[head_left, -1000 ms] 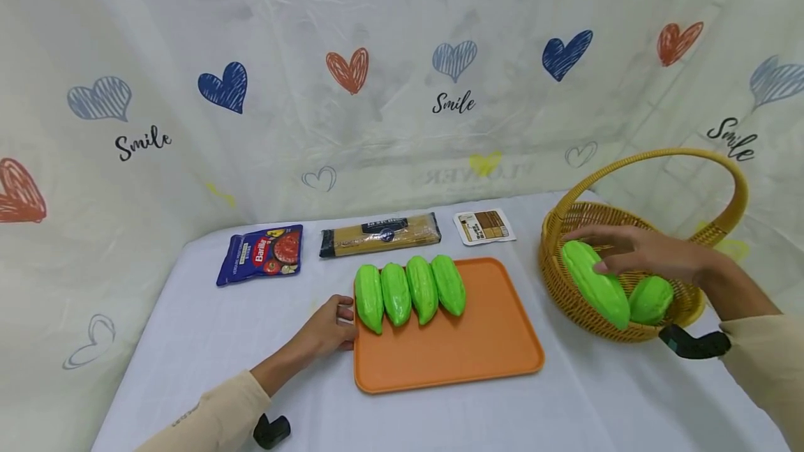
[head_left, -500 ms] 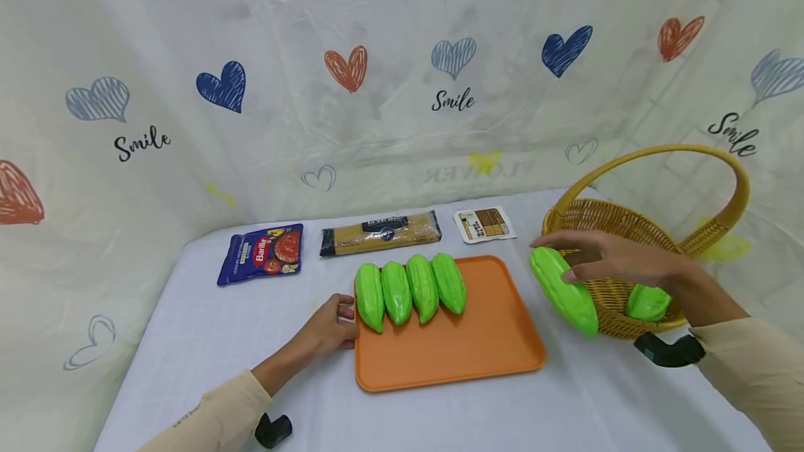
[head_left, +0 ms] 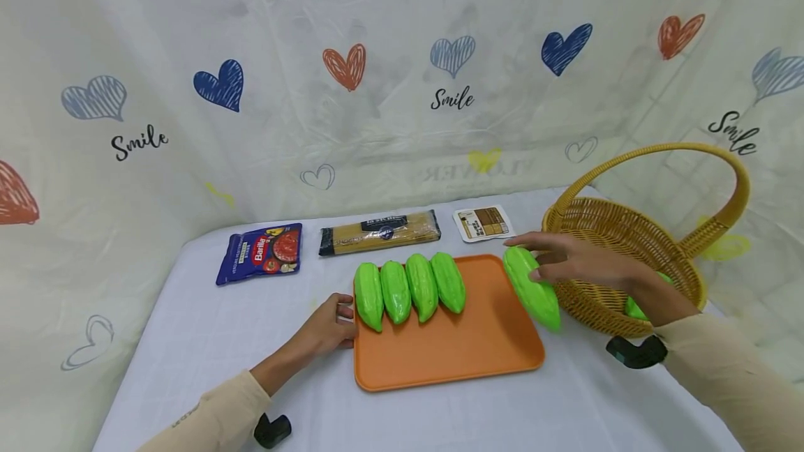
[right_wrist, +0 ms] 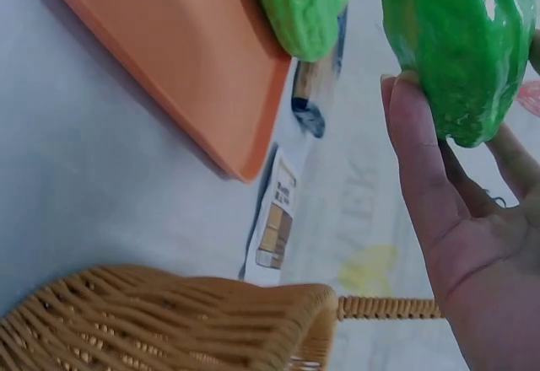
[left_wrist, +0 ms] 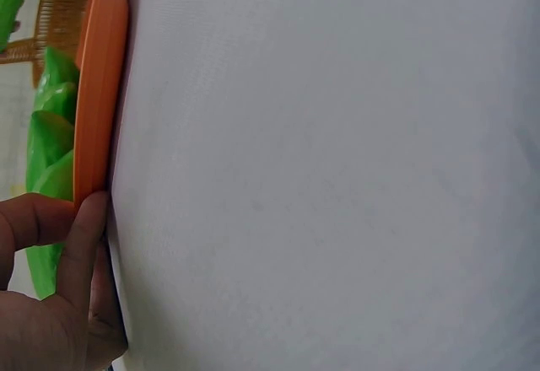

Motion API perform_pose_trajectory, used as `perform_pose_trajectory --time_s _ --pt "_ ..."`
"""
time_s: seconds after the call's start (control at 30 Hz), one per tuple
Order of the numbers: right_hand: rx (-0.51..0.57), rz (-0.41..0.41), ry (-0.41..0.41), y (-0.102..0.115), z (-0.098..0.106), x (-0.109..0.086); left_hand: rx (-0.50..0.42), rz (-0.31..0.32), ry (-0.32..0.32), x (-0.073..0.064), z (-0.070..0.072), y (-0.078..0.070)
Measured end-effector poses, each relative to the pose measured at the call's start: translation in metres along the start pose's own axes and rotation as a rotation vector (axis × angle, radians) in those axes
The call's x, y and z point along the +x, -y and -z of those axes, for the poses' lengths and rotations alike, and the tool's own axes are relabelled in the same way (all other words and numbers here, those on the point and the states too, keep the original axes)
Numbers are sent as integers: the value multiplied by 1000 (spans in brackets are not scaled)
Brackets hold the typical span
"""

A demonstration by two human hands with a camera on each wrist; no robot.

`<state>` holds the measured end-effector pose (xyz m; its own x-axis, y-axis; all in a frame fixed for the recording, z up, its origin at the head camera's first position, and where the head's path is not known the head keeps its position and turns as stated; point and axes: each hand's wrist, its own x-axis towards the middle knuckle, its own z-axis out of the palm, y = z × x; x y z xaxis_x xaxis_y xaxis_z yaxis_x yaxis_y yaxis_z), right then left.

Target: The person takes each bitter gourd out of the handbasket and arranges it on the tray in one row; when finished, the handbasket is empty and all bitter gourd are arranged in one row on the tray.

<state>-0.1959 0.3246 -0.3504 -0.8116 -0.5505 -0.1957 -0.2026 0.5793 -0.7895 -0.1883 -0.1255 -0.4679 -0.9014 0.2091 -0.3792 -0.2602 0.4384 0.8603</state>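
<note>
My right hand (head_left: 574,260) grips a bright green, bumpy bitter melon (head_left: 532,289) from above. It hangs tilted over the right edge of the orange tray (head_left: 440,361). In the right wrist view, thumb and fingers clasp the end of this bitter melon (right_wrist: 460,51). At the tray's left edge, my left hand (head_left: 326,330) pinches the rim, and the left wrist view shows its fingers (left_wrist: 80,253) on the tray's wall (left_wrist: 101,93). Several more bitter melons (head_left: 396,295) lie side by side along the tray's back left. Another bitter melon (head_left: 634,307) sits in the wicker basket (head_left: 584,312), partly hidden by my right forearm.
Behind the tray lie a blue Barilla pouch (head_left: 260,253), a pack of spaghetti (head_left: 380,232) and a small white-and-brown packet (head_left: 484,223). The basket's tall arched handle (head_left: 666,148) rises at the right. A printed curtain (head_left: 389,131) hangs behind the white-covered table (head_left: 264,326).
My right hand has carried the bitter melon leftward out of the basket to above the tray's right edge. My left hand has stayed at the tray.
</note>
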Motion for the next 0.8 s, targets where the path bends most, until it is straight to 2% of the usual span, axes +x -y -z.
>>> perform_pose_trajectory --time_s 0.3,0.43,0.8 --pt "40 -10 -26 -2 -13 22 -2 0 -2 1 1 0" --pt "83 -21 -20 -3 -20 32 2 1 -2 1 1 0" --pt "112 -13 -7 0 -33 52 -15 0 2 1 0 1"
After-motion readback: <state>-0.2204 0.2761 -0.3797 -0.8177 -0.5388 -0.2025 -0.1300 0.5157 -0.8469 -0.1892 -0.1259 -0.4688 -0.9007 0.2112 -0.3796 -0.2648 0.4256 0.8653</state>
